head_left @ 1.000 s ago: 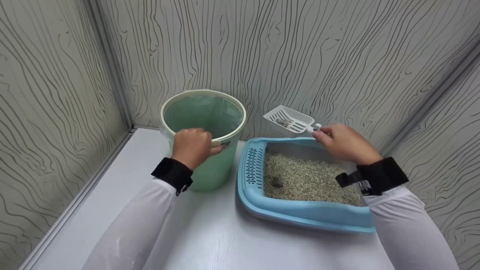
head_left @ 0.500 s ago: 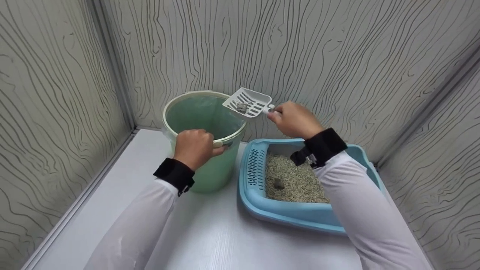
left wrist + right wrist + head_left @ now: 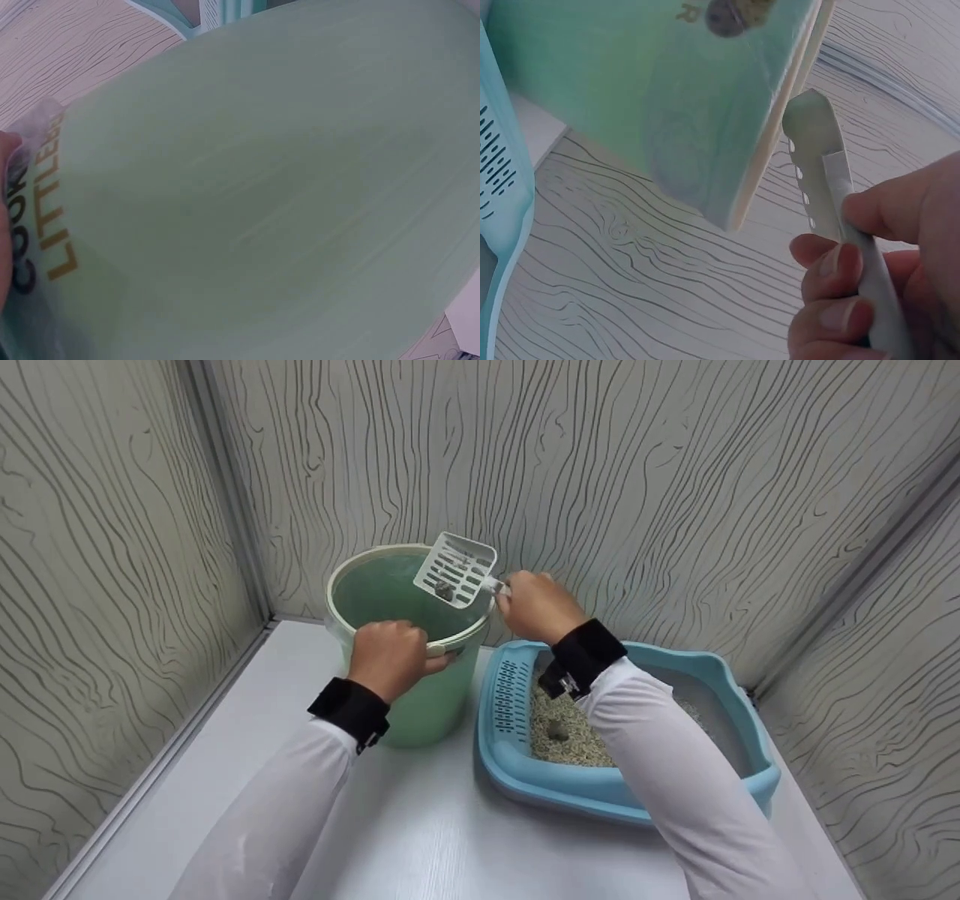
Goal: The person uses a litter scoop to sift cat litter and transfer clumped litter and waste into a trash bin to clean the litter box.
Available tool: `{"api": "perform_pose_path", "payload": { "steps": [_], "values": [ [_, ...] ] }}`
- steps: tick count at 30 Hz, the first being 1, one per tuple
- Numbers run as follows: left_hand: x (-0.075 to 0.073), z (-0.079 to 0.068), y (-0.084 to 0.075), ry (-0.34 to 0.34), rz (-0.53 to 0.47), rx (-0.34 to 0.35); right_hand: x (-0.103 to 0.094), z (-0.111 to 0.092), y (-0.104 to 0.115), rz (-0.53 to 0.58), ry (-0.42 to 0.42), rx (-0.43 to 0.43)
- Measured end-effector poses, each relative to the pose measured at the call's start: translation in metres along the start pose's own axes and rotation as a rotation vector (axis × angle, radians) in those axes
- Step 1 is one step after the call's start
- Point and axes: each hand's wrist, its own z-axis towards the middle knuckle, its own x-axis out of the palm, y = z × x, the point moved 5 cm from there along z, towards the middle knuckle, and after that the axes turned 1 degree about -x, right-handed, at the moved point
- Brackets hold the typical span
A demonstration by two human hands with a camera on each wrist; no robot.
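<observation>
My left hand [image 3: 390, 654] grips the near rim of a green trash bin [image 3: 420, 697], which has a cream rim and a clear liner folded over it. In the left wrist view the bin's green wall [image 3: 247, 172] fills most of the picture. My right hand [image 3: 541, 604] holds a white slotted litter scoop [image 3: 472, 556] by its handle, tilted over the bin's right side. A small greyish clump [image 3: 444, 590] lies near the scoop's front edge. From the right wrist, the scoop [image 3: 815, 135] shows side-on by the bin's rim, fingers curled round its handle.
A blue litter box [image 3: 562, 791] stands right of the bin, partly under my right forearm. Tan pellet litter [image 3: 581, 724] fills it, with one dark clump [image 3: 558, 730] on top. Wood-patterned walls [image 3: 585, 457] rise behind and at both sides of the white tabletop [image 3: 420, 825].
The right hand has carried the scoop leftward from above the litter box to over the bin and tipped it. The clump has slid toward the scoop's front edge. My left hand stays at the rim.
</observation>
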Motion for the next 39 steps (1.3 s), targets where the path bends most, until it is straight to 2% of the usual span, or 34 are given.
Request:
{"api": "perform_pose_path", "payload": {
  "steps": [5,9,13,16,19,27,39],
  "values": [
    [0.001,0.000,0.000,0.017,-0.006,-0.009,0.004,-0.001,0.011,-0.085,-0.156,-0.075],
    [0.001,0.001,0.000,0.025,-0.004,-0.014,0.009,-0.004,0.020,-0.224,-0.374,-0.198],
    [0.001,0.002,-0.001,0.044,-0.013,-0.010,0.016,-0.008,0.027,-0.417,-0.625,-0.337],
    [0.001,0.002,0.000,0.054,-0.014,-0.015,0.020,-0.010,0.029,-0.489,-0.710,-0.380],
    [0.001,0.002,0.001,0.057,-0.012,-0.020,0.021,-0.010,0.028,-0.475,-0.714,-0.388],
    [0.000,0.001,0.002,0.039,0.002,-0.012,0.020,-0.011,0.023,-0.356,-0.656,-0.366],
    [0.001,0.001,0.002,0.024,0.007,-0.002,0.017,-0.011,0.010,-0.151,-0.430,-0.265]
  ]
}}
